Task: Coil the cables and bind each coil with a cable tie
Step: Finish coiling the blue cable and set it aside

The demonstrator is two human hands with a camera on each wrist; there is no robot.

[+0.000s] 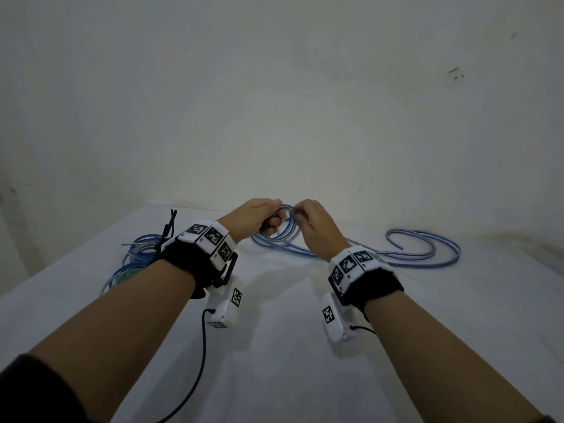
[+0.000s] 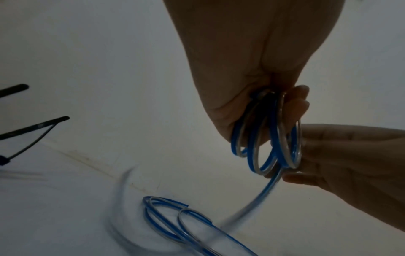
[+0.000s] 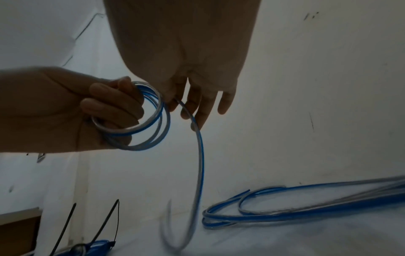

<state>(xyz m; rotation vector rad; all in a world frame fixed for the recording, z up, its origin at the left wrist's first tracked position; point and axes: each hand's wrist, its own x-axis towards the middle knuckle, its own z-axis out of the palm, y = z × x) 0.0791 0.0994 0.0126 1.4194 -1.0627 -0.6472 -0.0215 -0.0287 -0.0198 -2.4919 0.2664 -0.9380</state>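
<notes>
Each bare forearm wears a black wristband (image 1: 186, 264) topped by white blocks printed with black square markers (image 1: 212, 235). Beneath each wristband hangs a white camera housing (image 1: 227, 303) trailing 1 thin black cable (image 1: 203, 352).

Cable (image 1: 282, 232) – blue and clear – striped

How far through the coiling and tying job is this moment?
Done: at the table's left edge lie bound coils with black cable ties sticking up from them. In hand: the left hand grips a small coil of blue-and-clear cable, while the right hand pinches the strand feeding it. Left: a long run of loose cable on the table is not yet wound, and this coil has no tie.
</notes>
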